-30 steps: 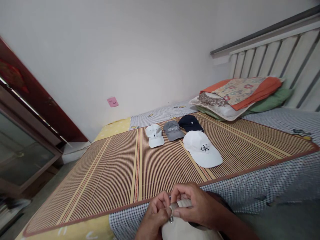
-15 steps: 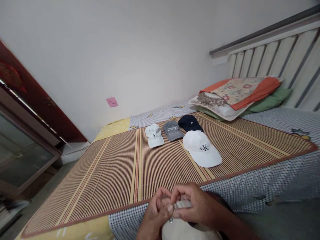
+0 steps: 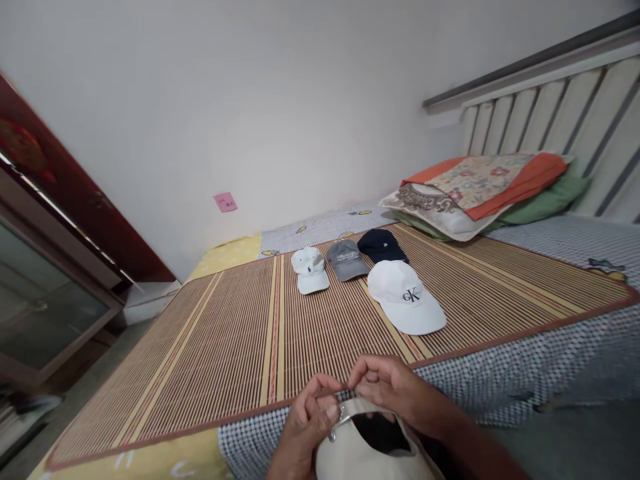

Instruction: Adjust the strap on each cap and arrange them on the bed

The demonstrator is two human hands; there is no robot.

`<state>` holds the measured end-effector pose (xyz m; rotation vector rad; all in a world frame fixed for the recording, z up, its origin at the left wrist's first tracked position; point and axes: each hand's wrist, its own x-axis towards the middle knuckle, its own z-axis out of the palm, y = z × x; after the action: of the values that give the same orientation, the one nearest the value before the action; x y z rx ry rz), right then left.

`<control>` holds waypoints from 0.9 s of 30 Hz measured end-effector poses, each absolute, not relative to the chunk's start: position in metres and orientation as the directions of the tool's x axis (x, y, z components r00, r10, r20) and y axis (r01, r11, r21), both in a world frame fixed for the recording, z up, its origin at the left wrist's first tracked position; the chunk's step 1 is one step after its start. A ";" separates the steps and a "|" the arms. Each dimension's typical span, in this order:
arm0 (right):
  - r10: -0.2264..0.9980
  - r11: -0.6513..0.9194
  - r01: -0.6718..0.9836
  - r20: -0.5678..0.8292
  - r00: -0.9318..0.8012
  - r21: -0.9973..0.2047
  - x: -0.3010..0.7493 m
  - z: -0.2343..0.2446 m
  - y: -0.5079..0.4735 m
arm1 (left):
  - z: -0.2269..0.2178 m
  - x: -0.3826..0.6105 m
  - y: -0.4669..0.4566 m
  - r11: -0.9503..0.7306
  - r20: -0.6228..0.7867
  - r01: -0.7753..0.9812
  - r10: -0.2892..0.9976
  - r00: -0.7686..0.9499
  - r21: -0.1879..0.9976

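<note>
A beige cap (image 3: 337,461) is at the bottom of the head view, its back opening facing up toward me. My left hand (image 3: 306,423) pinches the metal buckle (image 3: 341,415) end of the cap's back strap between thumb and fingers. With curled fingers, my right hand (image 3: 395,387) grips the strap (image 3: 361,405) on the other side; its thumb is mostly hidden. On the mat just beyond lies a white cap (image 3: 407,299) with black CK letters. Farther back are a smaller white cap (image 3: 310,270), a grey cap (image 3: 347,260) and a black cap (image 3: 383,247).
A striped bamboo mat (image 3: 225,353) covers the bed, with a checked sheet (image 3: 540,367) hanging at its front edge. Stacked pillows (image 3: 490,187) lie at the back right by a white slatted headboard (image 3: 545,113). A pink note (image 3: 225,202) is on the wall.
My right hand has shifted slightly up and away from the left. The beige cap has turned so that its back opening and strap now show. The caps on the mat stayed put.
</note>
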<state>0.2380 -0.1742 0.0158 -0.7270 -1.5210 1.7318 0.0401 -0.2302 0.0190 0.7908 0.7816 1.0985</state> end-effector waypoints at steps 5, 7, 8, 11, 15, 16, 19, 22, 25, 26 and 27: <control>0.795 -0.198 -0.315 0.036 -0.606 -0.928 0.242 0.010 -0.172 | 0.022 0.037 -0.232 0.300 -0.178 -0.381 0.930 0.323 0.875; 0.793 -0.234 -0.389 0.056 -0.606 -0.891 0.243 0.008 -0.172 | 0.021 0.035 -0.232 0.308 -0.189 -0.318 0.916 0.354 0.897; 0.792 -0.241 -0.415 0.069 -0.606 -0.877 0.244 0.006 -0.172 | 0.019 0.034 -0.233 0.314 -0.202 -0.287 0.910 0.361 0.905; 0.793 -0.226 -0.443 0.100 -0.601 -0.868 0.246 0.005 -0.172 | 0.013 0.031 -0.234 0.346 -0.241 -0.206 0.881 0.408 0.915; 0.796 -0.162 -0.393 0.116 -0.594 -0.905 0.250 0.004 -0.173 | 0.011 0.029 -0.236 0.339 -0.208 -0.230 0.867 0.452 0.912; 0.787 -0.141 -0.346 0.107 -0.608 -0.928 0.252 0.004 -0.174 | 0.012 0.029 -0.236 0.334 -0.196 -0.250 0.871 0.450 0.909; 0.707 -0.087 -0.161 0.053 -0.705 -0.983 0.259 0.000 -0.178 | 0.016 0.030 -0.239 0.322 -0.187 -0.300 0.896 0.403 0.898; 0.581 -0.107 -0.137 0.050 -0.812 -0.985 0.266 -0.006 -0.183 | 0.019 0.031 -0.243 0.298 -0.194 -0.340 0.932 0.307 0.892; 0.579 -0.164 -0.203 0.072 -0.812 -0.965 0.271 -0.010 -0.186 | 0.022 0.032 -0.248 0.284 -0.177 -0.345 0.935 0.308 0.895; 0.603 -0.171 -0.222 0.077 -0.794 -0.960 0.273 -0.010 -0.186 | 0.023 0.033 -0.250 0.276 -0.164 -0.343 0.932 0.323 0.898; 0.628 -0.168 -0.237 0.081 -0.774 -0.957 0.275 -0.010 -0.187 | 0.025 0.033 -0.252 0.265 -0.146 -0.331 0.928 0.344 0.905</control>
<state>0.2746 -0.1869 -0.0098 -0.4530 -1.5360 1.9877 0.0326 -0.2522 0.0248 0.9158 0.8023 0.9861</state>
